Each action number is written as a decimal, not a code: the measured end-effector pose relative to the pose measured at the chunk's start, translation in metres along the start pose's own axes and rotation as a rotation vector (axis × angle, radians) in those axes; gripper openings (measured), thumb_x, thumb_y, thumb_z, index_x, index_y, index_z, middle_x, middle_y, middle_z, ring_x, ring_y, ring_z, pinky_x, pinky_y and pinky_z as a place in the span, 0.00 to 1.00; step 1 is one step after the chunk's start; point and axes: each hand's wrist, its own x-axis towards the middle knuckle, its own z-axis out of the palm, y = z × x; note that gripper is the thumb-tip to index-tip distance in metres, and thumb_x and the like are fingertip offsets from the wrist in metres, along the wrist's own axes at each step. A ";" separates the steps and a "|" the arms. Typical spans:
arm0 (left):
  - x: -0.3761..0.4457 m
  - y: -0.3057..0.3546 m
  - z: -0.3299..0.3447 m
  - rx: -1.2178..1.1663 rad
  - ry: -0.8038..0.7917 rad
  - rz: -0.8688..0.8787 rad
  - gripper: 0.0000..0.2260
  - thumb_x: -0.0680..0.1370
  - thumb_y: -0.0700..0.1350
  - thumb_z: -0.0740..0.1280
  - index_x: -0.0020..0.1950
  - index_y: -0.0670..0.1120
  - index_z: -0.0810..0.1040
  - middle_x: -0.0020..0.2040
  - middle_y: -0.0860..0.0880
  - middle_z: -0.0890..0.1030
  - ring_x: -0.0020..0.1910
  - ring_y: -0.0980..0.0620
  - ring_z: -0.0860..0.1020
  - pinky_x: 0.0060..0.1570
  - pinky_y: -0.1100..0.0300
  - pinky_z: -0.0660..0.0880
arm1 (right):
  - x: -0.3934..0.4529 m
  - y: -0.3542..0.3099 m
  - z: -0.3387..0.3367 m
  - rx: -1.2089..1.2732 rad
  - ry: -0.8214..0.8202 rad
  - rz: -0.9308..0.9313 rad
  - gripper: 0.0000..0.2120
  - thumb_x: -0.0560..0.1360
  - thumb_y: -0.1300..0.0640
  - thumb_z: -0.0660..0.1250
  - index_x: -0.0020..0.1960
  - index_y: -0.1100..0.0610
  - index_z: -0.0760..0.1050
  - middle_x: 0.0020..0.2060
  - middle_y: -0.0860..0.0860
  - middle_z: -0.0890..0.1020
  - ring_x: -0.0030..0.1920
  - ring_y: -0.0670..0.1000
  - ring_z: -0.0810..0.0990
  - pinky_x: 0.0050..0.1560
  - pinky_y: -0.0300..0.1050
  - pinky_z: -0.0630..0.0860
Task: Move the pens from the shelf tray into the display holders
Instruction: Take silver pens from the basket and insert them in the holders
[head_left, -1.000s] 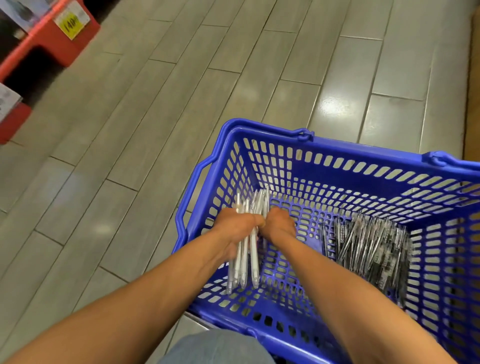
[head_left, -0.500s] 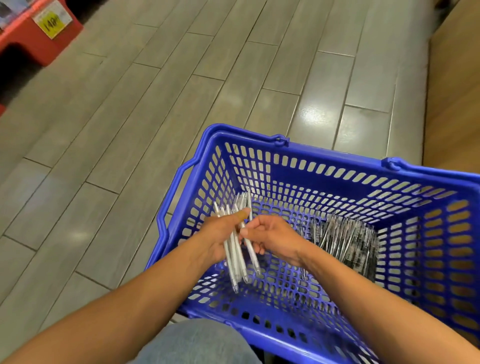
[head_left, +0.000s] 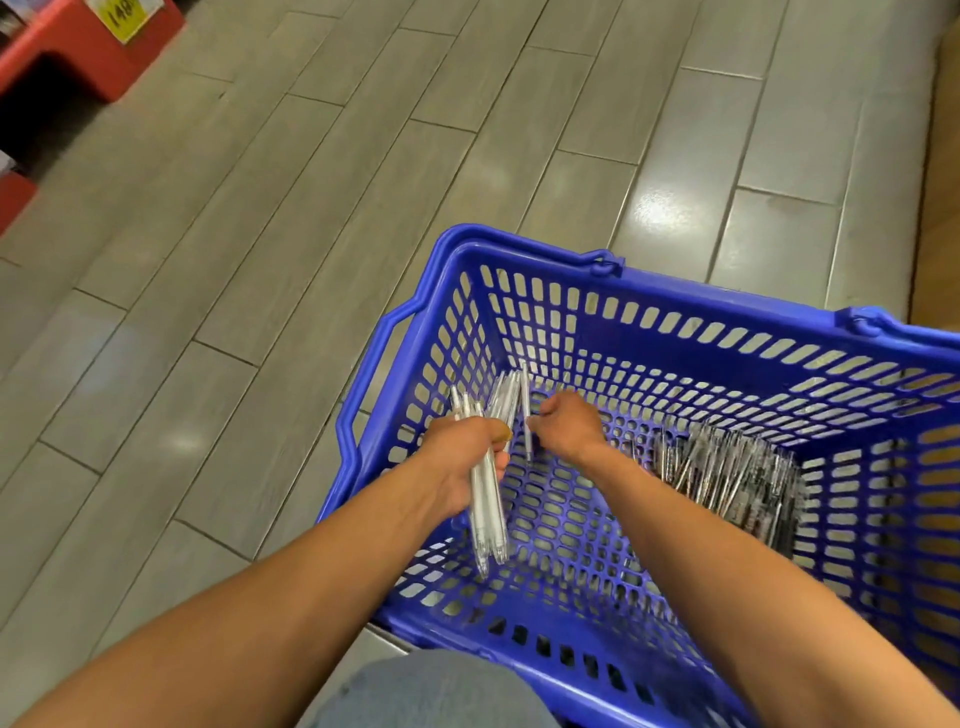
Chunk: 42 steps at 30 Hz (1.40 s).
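A blue plastic basket (head_left: 675, 317) stands on the floor in front of me. Over its left part my left hand (head_left: 462, 457) is shut on a bunch of white pens (head_left: 488, 514), which hang tips down and fan out above the fist. Just to the right, my right hand (head_left: 566, 423) pinches a single white pen (head_left: 527, 415), held upright beside the bunch. A pile of dark pens (head_left: 727, 467) lies on the basket's bottom at the right. No display holder or shelf tray is in view.
Grey floor tiles (head_left: 311, 208) stretch to the left and ahead. A red shelf unit (head_left: 88, 57) with a yellow price tag sits at the top left. A wooden panel (head_left: 940, 208) runs along the right edge. My knee in grey cloth (head_left: 431, 691) is at the bottom.
My right hand has drawn away from the bunch and now holds one pen apart from it. The view has shifted, so the basket sits further right in frame.
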 end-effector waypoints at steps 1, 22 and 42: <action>0.000 0.000 0.000 0.002 0.004 0.000 0.05 0.77 0.34 0.67 0.52 0.37 0.78 0.32 0.46 0.76 0.25 0.54 0.74 0.25 0.63 0.73 | 0.003 -0.002 0.009 -0.066 0.005 0.002 0.10 0.77 0.53 0.70 0.42 0.56 0.72 0.35 0.53 0.76 0.35 0.52 0.74 0.35 0.44 0.72; -0.002 -0.001 0.009 -0.014 -0.034 -0.019 0.33 0.67 0.52 0.80 0.66 0.39 0.75 0.50 0.41 0.83 0.45 0.43 0.83 0.47 0.46 0.82 | -0.092 -0.011 -0.059 0.368 -0.609 -0.213 0.08 0.71 0.63 0.75 0.48 0.62 0.79 0.34 0.54 0.84 0.31 0.48 0.80 0.34 0.39 0.78; 0.001 0.000 0.001 0.024 0.068 0.036 0.10 0.73 0.32 0.71 0.53 0.40 0.78 0.37 0.43 0.81 0.26 0.53 0.78 0.28 0.61 0.79 | 0.024 -0.036 0.025 -0.148 0.035 0.029 0.14 0.73 0.51 0.72 0.37 0.56 0.71 0.32 0.51 0.75 0.33 0.50 0.75 0.27 0.39 0.64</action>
